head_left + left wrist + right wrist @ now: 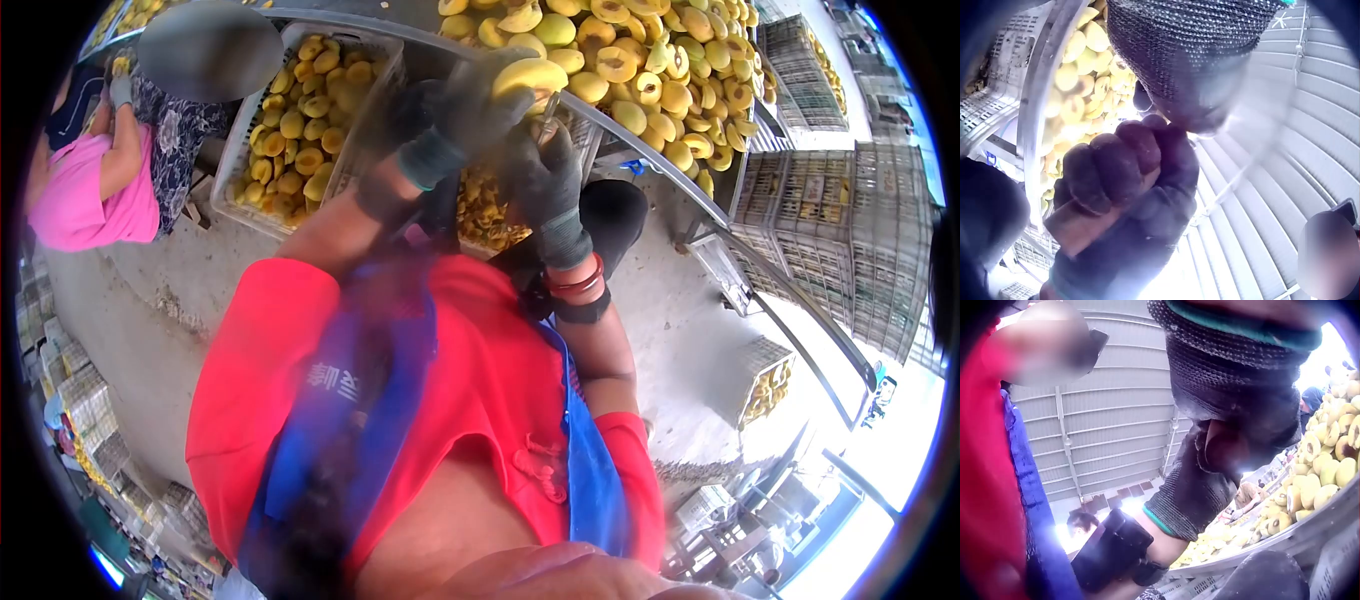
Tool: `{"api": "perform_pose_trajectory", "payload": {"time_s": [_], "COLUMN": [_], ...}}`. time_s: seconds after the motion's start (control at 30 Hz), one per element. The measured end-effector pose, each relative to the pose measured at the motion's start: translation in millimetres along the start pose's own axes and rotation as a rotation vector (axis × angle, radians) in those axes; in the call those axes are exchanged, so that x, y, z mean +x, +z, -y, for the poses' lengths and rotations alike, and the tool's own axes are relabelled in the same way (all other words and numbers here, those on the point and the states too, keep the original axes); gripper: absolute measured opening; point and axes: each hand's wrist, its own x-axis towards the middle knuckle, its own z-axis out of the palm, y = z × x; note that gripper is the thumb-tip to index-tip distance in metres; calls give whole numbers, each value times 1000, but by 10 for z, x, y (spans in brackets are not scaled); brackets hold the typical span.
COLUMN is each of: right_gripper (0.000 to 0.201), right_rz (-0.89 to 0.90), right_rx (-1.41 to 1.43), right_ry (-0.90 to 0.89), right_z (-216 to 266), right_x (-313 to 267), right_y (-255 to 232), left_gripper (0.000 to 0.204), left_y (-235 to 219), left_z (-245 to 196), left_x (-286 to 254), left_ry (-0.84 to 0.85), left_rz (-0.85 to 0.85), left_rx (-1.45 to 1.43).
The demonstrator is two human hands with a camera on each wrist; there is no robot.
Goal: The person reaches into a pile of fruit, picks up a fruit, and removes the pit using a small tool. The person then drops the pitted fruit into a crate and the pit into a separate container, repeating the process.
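In the head view, my gloved left hand [460, 115] holds a yellow peach [528, 76] at the edge of the fruit-covered table. My right hand [545, 185], also in a dark glove, is close beside it. The right hand grips a tool with a wooden handle [1082, 231], its fingers wrapped round it in the left wrist view. A thin metal end [549, 108] of this tool shows just below the peach. Both hands are close together in the wrist views, where the gloves hide the peach.
Halved peaches [640, 65] are heaped on a metal-edged table [690, 190]. A white crate [232, 190] of peaches stands at left, and fruit scraps [485, 210] lie below my hands. Stacked crates [830, 200] stand at right. Another person in pink [100, 190] sits at left.
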Motion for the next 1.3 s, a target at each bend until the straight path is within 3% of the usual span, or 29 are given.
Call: {"api": "perform_pose_trajectory", "payload": {"time_s": [0.07, 0.17, 0.3, 0.47, 0.7, 0.9, 1.0, 1.1, 1.3], "right_gripper": [16, 15, 14, 14, 16, 17, 16, 15, 14], "right_rz": [-51, -73, -45, -53, -12, 29, 39, -53, -30], "right_rx": [-184, -351, -299, -144, -374, -256, -411, -243, -190], "right_ry": [-176, -294, -385, -240, -391, -289, -400, -382, -314], "right_z": [-161, -276, -190, -117, -125, -217, -72, -145, -147], "right_x": [86, 163, 140, 90, 144, 150, 119, 128, 131], "right_y": [-15, -44, -16, 38, -41, -38, -55, 0, 6], "left_gripper": [32, 34, 36, 33, 32, 33, 33, 33, 34], "left_y": [21, 40, 66, 19, 10, 15, 32, 40, 19], "left_z": [3, 18, -9, -99, -60, -29, 6, -70, -138], "left_x": [-18, -27, -43, -23, -34, -54, -90, -81, -43], "left_ry": [27, 27, -56, -7, -25, -23, -69, -76, 23], "left_rz": [-34, -61, -93, -85, -78, -42, -55, -106, -86], "left_rx": [19, 22, -123, -158, -66, 24, -67, -151, -66]}}
